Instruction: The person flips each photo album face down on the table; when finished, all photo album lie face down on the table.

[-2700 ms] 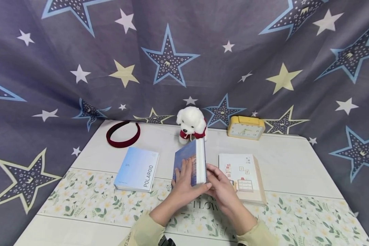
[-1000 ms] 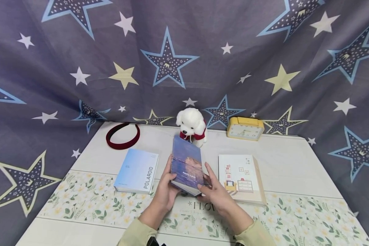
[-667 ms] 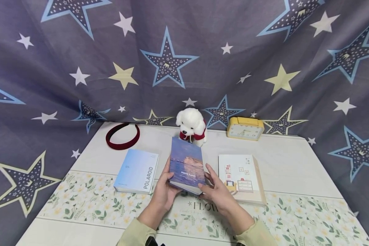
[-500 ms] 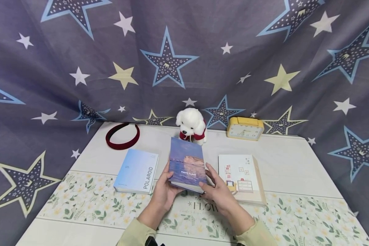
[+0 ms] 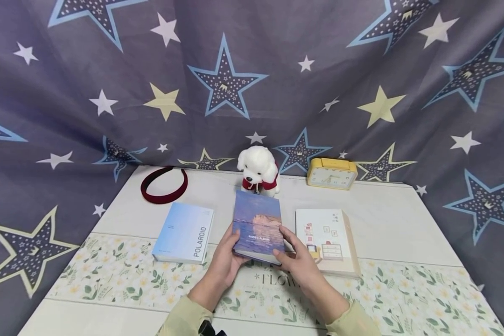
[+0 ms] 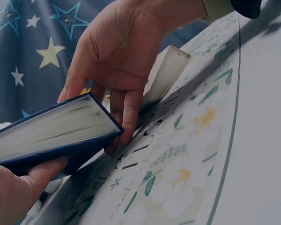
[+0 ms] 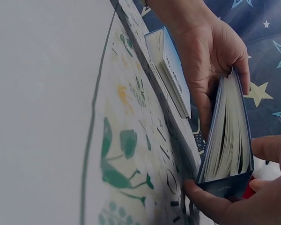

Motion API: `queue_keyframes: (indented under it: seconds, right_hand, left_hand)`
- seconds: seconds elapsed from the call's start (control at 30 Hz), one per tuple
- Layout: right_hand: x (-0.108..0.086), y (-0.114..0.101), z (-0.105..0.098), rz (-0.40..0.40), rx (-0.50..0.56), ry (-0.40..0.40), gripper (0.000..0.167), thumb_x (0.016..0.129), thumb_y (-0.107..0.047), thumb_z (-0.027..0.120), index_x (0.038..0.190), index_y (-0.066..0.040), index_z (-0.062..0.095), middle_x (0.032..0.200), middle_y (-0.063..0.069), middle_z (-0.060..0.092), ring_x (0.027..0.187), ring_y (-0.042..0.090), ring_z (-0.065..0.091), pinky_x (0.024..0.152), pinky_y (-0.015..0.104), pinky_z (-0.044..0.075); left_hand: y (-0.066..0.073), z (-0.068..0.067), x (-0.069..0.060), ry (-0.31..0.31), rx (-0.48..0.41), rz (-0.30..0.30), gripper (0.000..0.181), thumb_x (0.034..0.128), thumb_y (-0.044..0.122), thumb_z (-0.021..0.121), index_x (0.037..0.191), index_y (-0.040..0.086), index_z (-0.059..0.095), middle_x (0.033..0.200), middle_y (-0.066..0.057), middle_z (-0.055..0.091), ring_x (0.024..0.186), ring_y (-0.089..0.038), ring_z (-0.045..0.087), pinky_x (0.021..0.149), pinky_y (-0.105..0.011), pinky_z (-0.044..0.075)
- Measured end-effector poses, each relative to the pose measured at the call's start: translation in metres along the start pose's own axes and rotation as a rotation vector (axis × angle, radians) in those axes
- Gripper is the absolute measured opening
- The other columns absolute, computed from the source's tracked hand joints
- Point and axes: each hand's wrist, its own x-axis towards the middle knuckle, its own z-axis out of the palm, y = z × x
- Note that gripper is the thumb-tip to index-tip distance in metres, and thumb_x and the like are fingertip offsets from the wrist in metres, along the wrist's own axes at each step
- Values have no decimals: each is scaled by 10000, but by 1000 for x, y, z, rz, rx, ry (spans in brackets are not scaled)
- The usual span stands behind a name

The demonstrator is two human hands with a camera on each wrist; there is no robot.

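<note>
Both hands hold a blue photo album (image 5: 258,226) with a sea-and-cliff cover, tilted face-up above the table. My left hand (image 5: 226,261) grips its left edge, thumb at the front and fingers underneath. At the lower right corner, my right hand (image 5: 300,261) grips it with the thumb near the bottom edge. In the left wrist view the album's (image 6: 61,129) page edges show between its covers, with the right hand (image 6: 117,56) at the far side. The right wrist view shows the closed album's (image 7: 229,131) pages end-on. Fingers under the album are partly hidden.
A pale blue POLAROID album (image 5: 184,232) lies left and a white illustrated album (image 5: 327,240) right. Behind stand a white plush dog (image 5: 257,165) and a yellow clock (image 5: 332,173). A dark red headband (image 5: 164,198) lies at the back left of the table (image 5: 382,210).
The photo album has turned from standing on edge, page side showing, to cover facing up. My left hand has shifted from flat on the cover to the left edge.
</note>
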Motion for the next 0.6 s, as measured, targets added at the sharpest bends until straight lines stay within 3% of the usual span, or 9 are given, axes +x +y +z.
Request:
queue_keyframes:
  seconds: [0.13, 0.4, 0.6]
  right_hand:
    - [-2, 0, 0, 2, -35, -9, 630, 969, -97, 599, 1530, -153, 320, 1598, 161, 187, 1165, 356, 548, 830, 461, 549]
    - [-2, 0, -2, 17, -63, -15, 579, 975, -134, 597, 1509, -185, 381, 1603, 164, 158, 1238, 413, 498, 858, 450, 544]
    - [-4, -1, -3, 29, -107, -8, 571, 977, -178, 602, 1506, -197, 387, 1597, 188, 168, 1292, 443, 445, 879, 451, 534]
  left_hand:
    - [-3, -1, 0, 25, 79, -9, 575, 1063, 319, 338, 1582, 195, 124, 1461, -250, 397, 1199, -290, 546, 994, -524, 430]
    - [-5, -3, 2, 47, 239, -1, 588, 1062, 310, 356, 1583, 214, 101, 1466, -234, 391, 1260, -380, 497, 1004, -545, 423]
    - [-6, -6, 5, 96, 477, 137, 578, 1026, 163, 469, 1555, 143, 238, 1495, -126, 413, 1351, -310, 412, 1114, -465, 308]
